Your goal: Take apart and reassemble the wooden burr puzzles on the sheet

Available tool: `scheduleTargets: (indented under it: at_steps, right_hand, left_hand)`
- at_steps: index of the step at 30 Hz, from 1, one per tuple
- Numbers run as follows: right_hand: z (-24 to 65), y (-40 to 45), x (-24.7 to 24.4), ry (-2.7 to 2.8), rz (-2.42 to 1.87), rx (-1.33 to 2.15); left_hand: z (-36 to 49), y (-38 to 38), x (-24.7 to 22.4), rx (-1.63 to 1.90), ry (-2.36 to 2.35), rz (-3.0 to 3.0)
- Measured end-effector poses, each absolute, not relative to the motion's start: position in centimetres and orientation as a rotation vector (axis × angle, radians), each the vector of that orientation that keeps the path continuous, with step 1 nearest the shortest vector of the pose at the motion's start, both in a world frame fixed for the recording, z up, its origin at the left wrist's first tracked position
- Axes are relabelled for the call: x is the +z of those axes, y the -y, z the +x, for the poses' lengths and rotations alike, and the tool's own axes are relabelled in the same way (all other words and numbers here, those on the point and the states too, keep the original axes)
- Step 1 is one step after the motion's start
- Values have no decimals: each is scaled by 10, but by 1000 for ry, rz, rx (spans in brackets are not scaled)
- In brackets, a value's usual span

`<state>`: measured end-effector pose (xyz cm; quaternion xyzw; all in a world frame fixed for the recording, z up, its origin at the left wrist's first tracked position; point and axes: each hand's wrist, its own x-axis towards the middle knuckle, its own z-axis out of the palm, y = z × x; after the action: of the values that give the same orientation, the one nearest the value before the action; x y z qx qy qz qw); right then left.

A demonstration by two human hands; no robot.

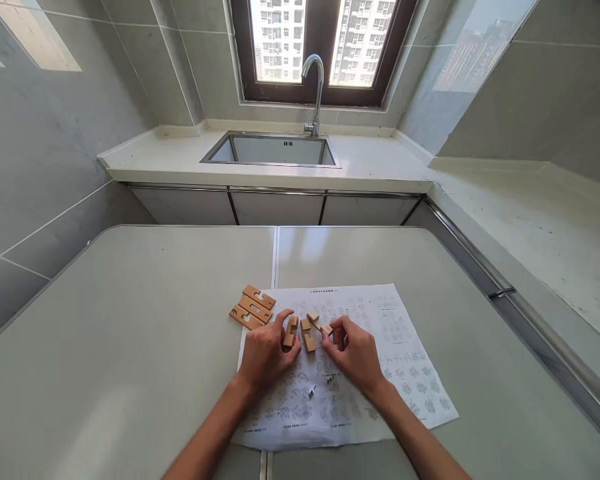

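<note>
Three wooden plates with cut-outs (253, 308) lie at the upper-left corner of a printed sheet (405, 347) on the counter (130, 300).
Head view: the left hand (267, 348) has fingers clamped around a notched wooden block (290, 333); the right hand (353, 349) pinches a narrow-waisted wooden piece (325, 329); a second notched block (308, 337) is between them.

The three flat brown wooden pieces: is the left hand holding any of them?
No, the left hand is curled around a notched tan wooden block, while the flat pieces lie outside its grasp.

Pale table (130, 320) bearing paper (353, 400), flat wooden pieces (263, 313)
</note>
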<state>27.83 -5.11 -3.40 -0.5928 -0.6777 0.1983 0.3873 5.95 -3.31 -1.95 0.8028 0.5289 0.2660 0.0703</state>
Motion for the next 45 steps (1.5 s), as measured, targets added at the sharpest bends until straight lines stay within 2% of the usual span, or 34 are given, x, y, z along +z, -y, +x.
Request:
scheduleTargets:
  at_steps: [19,29,36,45]
  right_hand:
    - [283,53,-28,2028,-1463,467]
    - [283,52,-26,2043,-1370,536]
    - [279,53,-25,2071,-1301,570]
    - [279,52,-28,2134,-1234,583]
  left_hand:
    - [54,35,-6,628,-1175,2476]
    - [56,33,-1,897,-1257,2522]
    - [53,26,-9,728,-1071,2535]
    - [56,27,-13,718,-1029,2442]
